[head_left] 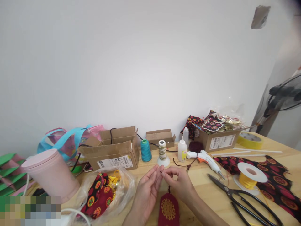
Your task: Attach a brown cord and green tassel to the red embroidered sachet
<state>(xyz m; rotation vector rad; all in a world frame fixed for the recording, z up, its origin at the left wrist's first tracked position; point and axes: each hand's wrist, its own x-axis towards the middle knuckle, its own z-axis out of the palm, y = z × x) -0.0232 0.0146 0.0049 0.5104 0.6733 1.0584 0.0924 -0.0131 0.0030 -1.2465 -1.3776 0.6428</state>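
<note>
My left hand (147, 190) and my right hand (180, 185) meet fingertip to fingertip above the front of the table. Both are closed in a pinch on a thin dark cord, of which only a tiny bit shows between the fingers. Below them a dark red sachet (168, 209) with a round gold pattern lies on the wood, partly cut off by the lower edge. Its knotted dark cord (169, 189) rises from the top toward my right hand, which hides the stretch in between.
Black scissors (231, 193), a yellow thread spool (248, 179) and patterned fabric (275, 175) lie right. A white glue gun (209, 161), glue bottle (182, 150) and teal thread cone (146, 151) stand behind. At left are a plastic bag (127, 182), cardboard box (113, 150) and pink bin (51, 175).
</note>
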